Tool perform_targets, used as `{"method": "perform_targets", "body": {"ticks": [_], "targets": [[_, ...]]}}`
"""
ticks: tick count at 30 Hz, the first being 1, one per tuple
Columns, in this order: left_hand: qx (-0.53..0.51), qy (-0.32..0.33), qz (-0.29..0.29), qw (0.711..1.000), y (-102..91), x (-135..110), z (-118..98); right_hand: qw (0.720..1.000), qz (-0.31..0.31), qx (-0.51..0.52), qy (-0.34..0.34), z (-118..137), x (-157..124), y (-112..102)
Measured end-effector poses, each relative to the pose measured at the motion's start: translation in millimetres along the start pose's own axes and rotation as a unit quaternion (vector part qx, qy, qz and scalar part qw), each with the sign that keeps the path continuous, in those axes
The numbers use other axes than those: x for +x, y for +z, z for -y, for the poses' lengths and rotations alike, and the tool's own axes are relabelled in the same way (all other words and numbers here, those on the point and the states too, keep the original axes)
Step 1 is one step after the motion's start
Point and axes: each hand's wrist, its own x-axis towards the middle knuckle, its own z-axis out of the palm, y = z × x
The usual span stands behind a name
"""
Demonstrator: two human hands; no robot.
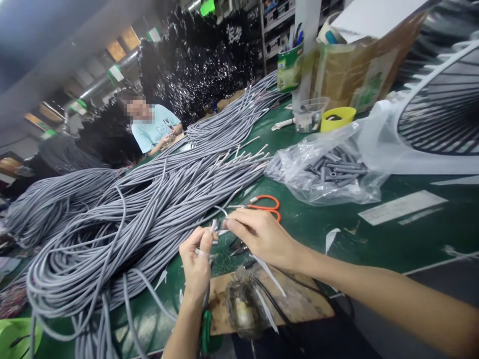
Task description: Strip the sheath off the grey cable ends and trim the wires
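Note:
My left hand (pixel 197 257) is closed in a pinch around a grey cable, whose pale end (pixel 213 226) sticks up past the thumb. Facing it from the right, my right hand (pixel 262 234) has its fingers pressed together close to that end; what they pinch is too small to make out. Just behind the right hand lie orange-handled scissors (pixel 267 200). Below the hands a lump-like metal device (pixel 242 306) sits on a wooden board (pixel 307 304), with dark cords and thin white strips around it.
Bundles of grey cable (pixel 149 214) spread over the left of the green table (pixel 377 239). At right are a clear bag (pixel 299 172) of grey tubes, a yellow tape roll (pixel 338 119), a plastic cup (pixel 310 114) and a white fan (pixel 389 134). A person (pixel 155 124) sits across.

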Motion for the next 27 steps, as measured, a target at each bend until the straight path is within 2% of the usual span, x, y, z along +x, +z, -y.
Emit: {"method": "perform_targets", "body": {"ticks": [4, 8, 11, 15, 17, 19, 21, 22, 24, 27], "targets": [[0.003, 0.008, -0.001, 1.000, 1.6, 0, -1, 0.999, 0.017, -0.038, -0.030, 2, -3, 3], [0.022, 0.026, -0.004, 0.999, 1.9, -1, 1, 0.999, 0.036, -0.037, -0.016, 3, -4, 4], [0.065, 0.062, -0.017, 0.996, 1.5, 0, 3, 0.998, 0.056, -0.019, 0.021, 2, -5, 6], [0.159, 0.143, -0.038, 0.976, 3.5, -2, 5, 0.990, 0.083, 0.070, 0.093, 3, -5, 11], [0.199, 0.183, -0.032, 0.962, 7.0, -5, 5, 0.983, 0.057, 0.120, 0.124, 2, -3, 12], [0.224, 0.205, 0.000, 0.953, 11.0, -7, 4, 0.974, -0.012, 0.169, 0.152, 0, 1, 9], [0.223, 0.193, 0.034, 0.955, 13.3, -7, 4, 0.962, -0.095, 0.199, 0.163, -3, 5, 3], [0.209, 0.169, 0.039, 0.962, 13.2, -6, 3, 0.961, -0.120, 0.195, 0.154, -4, 6, -1], [0.161, 0.101, 0.025, 0.981, 10.6, -3, 1, 0.978, -0.127, 0.137, 0.089, -3, 6, -7], [0.105, 0.019, 0.003, 0.994, 4.4, -1, -2, 0.996, -0.064, -0.009, -0.058, 0, 0, -7]]}}
